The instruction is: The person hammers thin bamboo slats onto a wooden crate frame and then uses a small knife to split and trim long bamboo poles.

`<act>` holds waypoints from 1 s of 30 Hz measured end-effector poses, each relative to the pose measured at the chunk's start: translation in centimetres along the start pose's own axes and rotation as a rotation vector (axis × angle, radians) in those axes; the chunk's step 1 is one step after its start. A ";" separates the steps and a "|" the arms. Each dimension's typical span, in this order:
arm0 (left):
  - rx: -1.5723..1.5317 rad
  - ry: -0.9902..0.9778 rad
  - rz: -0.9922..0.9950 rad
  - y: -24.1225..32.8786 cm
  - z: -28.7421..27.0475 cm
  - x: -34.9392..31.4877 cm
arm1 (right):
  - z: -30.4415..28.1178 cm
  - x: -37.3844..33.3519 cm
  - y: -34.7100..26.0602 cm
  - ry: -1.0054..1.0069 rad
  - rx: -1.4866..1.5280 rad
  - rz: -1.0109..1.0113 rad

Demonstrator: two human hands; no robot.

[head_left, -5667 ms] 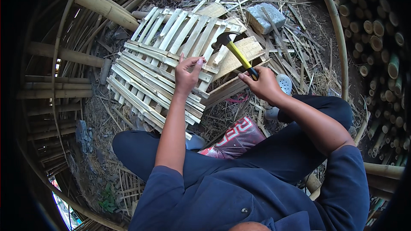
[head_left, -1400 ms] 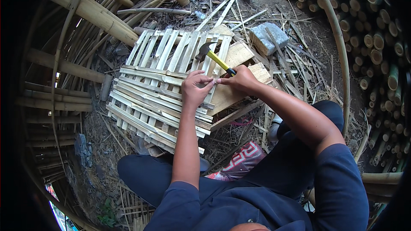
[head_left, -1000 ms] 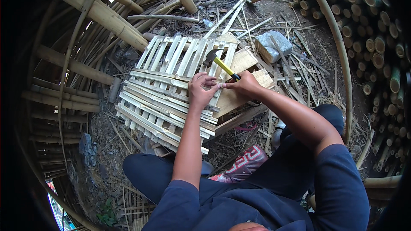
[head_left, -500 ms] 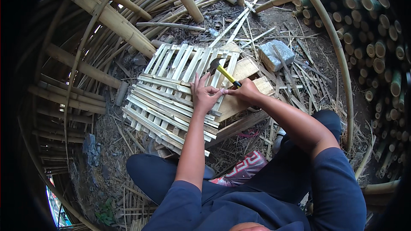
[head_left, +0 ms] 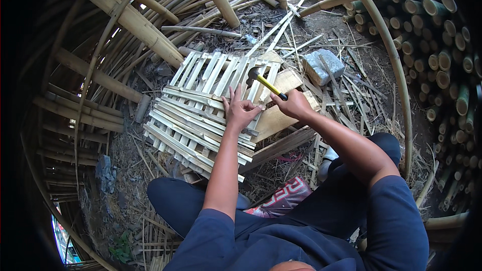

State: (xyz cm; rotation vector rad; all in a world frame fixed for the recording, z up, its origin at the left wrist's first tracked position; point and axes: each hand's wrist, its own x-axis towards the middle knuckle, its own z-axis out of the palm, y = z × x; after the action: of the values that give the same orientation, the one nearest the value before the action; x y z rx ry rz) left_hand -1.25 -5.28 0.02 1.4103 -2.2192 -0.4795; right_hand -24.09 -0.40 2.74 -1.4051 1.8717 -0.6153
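My right hand [head_left: 295, 104] is wrapped round the yellow and black handle of a claw hammer [head_left: 268, 86]. Its dark head hangs over the right part of a panel of pale bamboo slats [head_left: 211, 78]. My left hand [head_left: 240, 113] rests at the panel's right side, with thumb and forefinger pinched together and the other fingers spread over the slats. Whatever sits in that pinch is too small to make out. Several split bamboo strips [head_left: 193, 128] lie crosswise over the panel's near half, left of my left wrist.
Wooden boards [head_left: 276, 120] support the panel's right side. A grey stone block [head_left: 323, 66] stands beyond them amid scattered bamboo offcuts. Cut bamboo poles [head_left: 442, 60] are stacked at the right. A curved bamboo pole [head_left: 399, 70] arches past my right side, and bamboo framing [head_left: 125, 22] stands at the left.
My right fingers have parted from my left fingertips and moved slightly right and away from me. They now close round the hammer handle, while my left hand stays almost in place.
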 end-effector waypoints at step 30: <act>-0.053 0.017 -0.039 0.8 -0.1 -0.7 | -1.7 -9.5 0.6 0.067 -0.168 -0.197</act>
State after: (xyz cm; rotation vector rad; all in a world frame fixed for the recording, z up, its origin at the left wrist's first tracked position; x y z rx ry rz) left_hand -1.51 -4.36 0.36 1.4275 -2.1528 -0.5341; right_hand -24.24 8.74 5.75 -1.7121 1.8874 -0.6181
